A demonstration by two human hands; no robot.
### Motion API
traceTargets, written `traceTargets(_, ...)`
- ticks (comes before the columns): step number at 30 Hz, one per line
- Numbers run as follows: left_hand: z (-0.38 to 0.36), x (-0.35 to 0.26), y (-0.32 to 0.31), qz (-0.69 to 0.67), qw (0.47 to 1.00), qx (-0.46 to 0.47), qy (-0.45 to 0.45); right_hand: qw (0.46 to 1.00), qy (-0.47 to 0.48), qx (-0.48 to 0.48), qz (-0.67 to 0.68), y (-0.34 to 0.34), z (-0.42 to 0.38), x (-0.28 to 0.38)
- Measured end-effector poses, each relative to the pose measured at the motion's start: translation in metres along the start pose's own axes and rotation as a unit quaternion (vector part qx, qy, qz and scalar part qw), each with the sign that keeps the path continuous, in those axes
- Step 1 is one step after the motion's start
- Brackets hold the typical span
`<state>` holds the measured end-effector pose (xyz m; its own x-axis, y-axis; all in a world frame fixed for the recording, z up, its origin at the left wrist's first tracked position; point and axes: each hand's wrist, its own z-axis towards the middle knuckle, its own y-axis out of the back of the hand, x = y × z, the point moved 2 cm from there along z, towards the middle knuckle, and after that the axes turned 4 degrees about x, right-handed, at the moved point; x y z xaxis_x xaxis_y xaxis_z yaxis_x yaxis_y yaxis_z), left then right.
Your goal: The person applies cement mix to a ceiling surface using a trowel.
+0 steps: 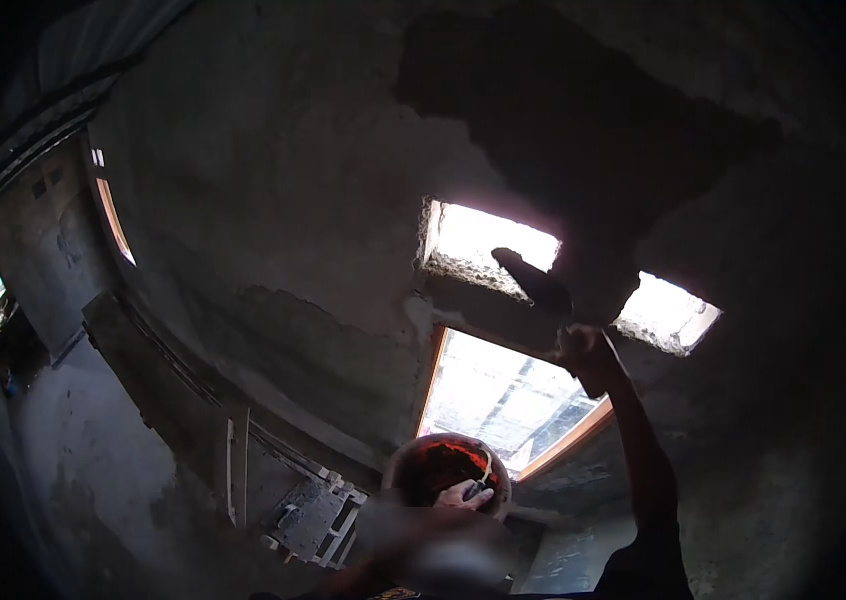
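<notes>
The right hand (588, 355) is raised at about four o'clock from the middle of the view, its fingers wrapped shut around the handle of a trowel (535, 280). The trowel shows only as a dark, narrow blade in silhouette — slanting up toward ten o'clock from the fist, its tip crossing the bright gap of an upper opening (488, 240) in the wall. Its colour and any load on it cannot be told against the glare.

At six o'clock the left hand (465, 493) grips the near rim of a round pan (443, 468), fingers curled over the edge. The pan is shallow and bowl-shaped, its inside glowing reddish-orange where light strikes it, with dark matter lying in the hollow; it sits just below the window.

The rough grey wall (293, 200) fills most of the view, and a darker, wetter-looking patch of plaster (583, 130) spreads at one o'clock above the trowel. A second bright opening (668, 312) lies at three o'clock, just right of the raised hand. Below both, a window (503, 395) with an orange frame — slanted in this view — shows daylight.
</notes>
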<state>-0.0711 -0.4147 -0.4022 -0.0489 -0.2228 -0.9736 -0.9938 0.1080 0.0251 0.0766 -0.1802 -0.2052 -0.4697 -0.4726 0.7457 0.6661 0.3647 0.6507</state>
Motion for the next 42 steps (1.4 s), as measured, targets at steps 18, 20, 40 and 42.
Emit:
traceTargets(18,-0.037,0.017,0.098,-0.041,0.967,-0.245,0.051,0.977,0.205,0.022,0.053,0.058,0.327,0.268)
traceTargets(20,-0.039,0.029,0.097,-0.041,0.965,-0.248,0.072,0.961,0.245,0.051,0.119,0.049,0.342,0.263)
traceTargets(40,-0.036,0.019,0.083,0.015,0.971,-0.222,0.083,0.804,0.125,0.250,0.524,0.021,0.398,0.244)
traceTargets(42,-0.038,0.014,0.084,0.014,0.971,-0.223,0.085,0.808,0.105,0.150,0.560,0.019,0.394,0.245)
